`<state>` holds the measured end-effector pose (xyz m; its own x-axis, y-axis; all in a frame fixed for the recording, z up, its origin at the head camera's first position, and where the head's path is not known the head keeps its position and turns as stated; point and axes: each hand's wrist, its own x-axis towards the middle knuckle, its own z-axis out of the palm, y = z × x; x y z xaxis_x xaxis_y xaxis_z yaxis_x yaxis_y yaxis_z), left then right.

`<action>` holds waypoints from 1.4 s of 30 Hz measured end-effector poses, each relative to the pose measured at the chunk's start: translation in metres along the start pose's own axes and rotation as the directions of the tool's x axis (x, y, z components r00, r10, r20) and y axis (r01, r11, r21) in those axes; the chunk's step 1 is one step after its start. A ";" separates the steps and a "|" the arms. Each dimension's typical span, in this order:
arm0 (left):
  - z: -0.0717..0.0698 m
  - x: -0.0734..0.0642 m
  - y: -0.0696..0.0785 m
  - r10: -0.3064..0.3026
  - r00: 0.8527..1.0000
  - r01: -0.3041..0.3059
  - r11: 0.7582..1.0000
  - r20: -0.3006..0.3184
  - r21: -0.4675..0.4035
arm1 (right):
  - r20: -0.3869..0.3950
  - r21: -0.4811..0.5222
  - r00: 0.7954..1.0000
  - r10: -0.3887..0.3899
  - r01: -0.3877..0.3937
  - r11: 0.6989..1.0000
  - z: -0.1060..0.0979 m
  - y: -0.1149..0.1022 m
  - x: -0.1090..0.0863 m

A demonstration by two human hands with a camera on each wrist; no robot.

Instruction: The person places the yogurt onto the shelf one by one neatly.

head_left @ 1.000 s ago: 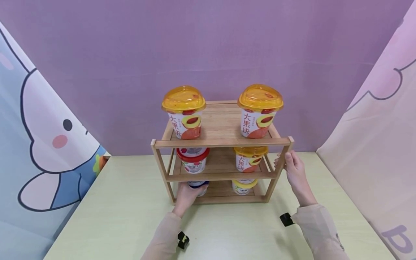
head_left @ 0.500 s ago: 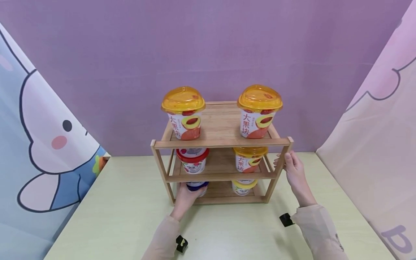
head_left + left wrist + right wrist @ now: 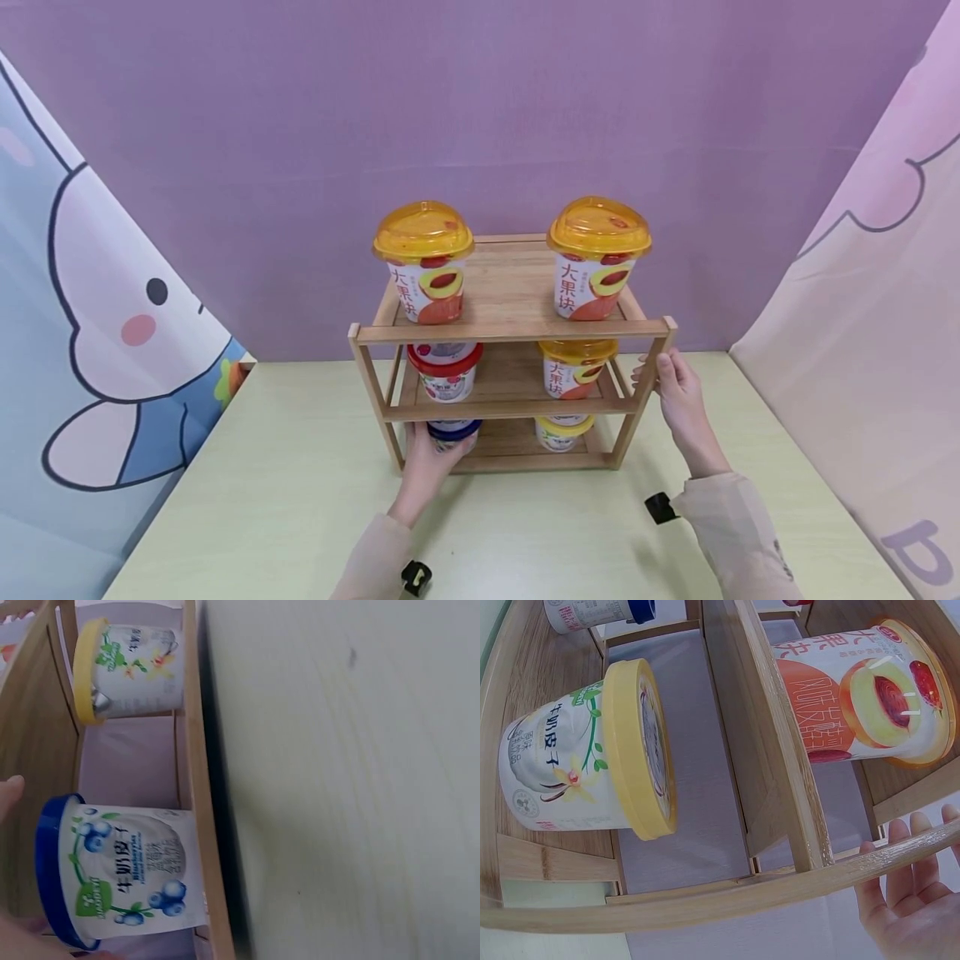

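A wooden three-tier rack (image 3: 517, 408) stands on the table, holding several yogurt cups. My left hand (image 3: 426, 471) is spread around the front of a blue-lidded blueberry yogurt cup (image 3: 135, 870) at the left of the bottom shelf. In the left wrist view a fingertip (image 3: 10, 793) shows apart from the cup's lid. My right hand (image 3: 682, 404) grips the rack's right front post, thumb in front and fingers behind it. A yellow-lidded yogurt cup (image 3: 570, 757) stands at the right of the bottom shelf.
The middle shelf bears a red-lidded cup (image 3: 447, 371) and an orange-lidded cup (image 3: 573, 371). Two taller cups with orange domed lids, left (image 3: 426, 267) and right (image 3: 596, 262), stand on top. A purple cloth (image 3: 480, 117) hangs behind.
My left hand has shifted slightly down and left, so more of the blue-lidded cup shows. The right hand stays on the post.
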<state>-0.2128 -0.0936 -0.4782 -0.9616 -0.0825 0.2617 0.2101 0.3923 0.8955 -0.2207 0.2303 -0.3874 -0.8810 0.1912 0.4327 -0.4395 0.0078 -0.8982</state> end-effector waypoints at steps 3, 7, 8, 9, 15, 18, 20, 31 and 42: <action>-0.001 -0.004 0.003 0.003 1.000 -0.002 1.000 -0.014 0.020 | -0.005 -0.011 1.000 0.005 -0.005 1.000 0.000 0.001 0.000; -0.002 -0.011 0.005 0.010 1.000 -0.010 0.999 -0.022 0.043 | -0.009 -0.009 1.000 0.002 -0.002 1.000 0.001 0.001 0.000; -0.003 -0.013 0.006 0.010 1.000 -0.009 0.999 -0.025 0.044 | -0.009 -0.009 1.000 0.002 -0.002 1.000 0.002 0.001 0.000; -0.003 -0.014 0.006 0.011 1.000 -0.010 0.999 -0.025 0.050 | -0.009 -0.010 1.000 0.002 -0.002 1.000 0.002 0.000 0.000; -0.007 -0.025 0.012 0.038 0.999 -0.036 0.995 -0.026 0.094 | -0.030 -0.047 0.999 0.030 -0.031 0.998 0.005 -0.002 -0.001; -0.010 -0.030 0.015 0.061 0.998 -0.059 0.993 -0.022 0.107 | -0.050 -0.081 0.998 0.048 -0.052 0.995 0.007 -0.003 -0.002; -0.012 -0.033 0.017 0.079 0.997 -0.077 0.991 -0.018 0.108 | -0.063 -0.104 0.996 0.057 -0.063 0.993 0.007 -0.004 -0.002; -0.024 -0.047 0.025 0.040 0.998 -0.045 0.992 0.045 0.117 | -0.066 -0.213 0.997 0.041 -0.054 0.976 0.006 -0.009 -0.006; -0.044 -0.054 0.017 0.109 0.979 -0.146 0.964 0.171 0.224 | -0.019 -0.370 0.999 -0.027 0.017 0.929 0.001 -0.009 -0.018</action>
<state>-0.1497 -0.1226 -0.4610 -0.9491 0.1185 0.2919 0.3032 0.5953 0.7441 -0.2007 0.2257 -0.3868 -0.8655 0.2100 0.4548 -0.3589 0.3735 -0.8554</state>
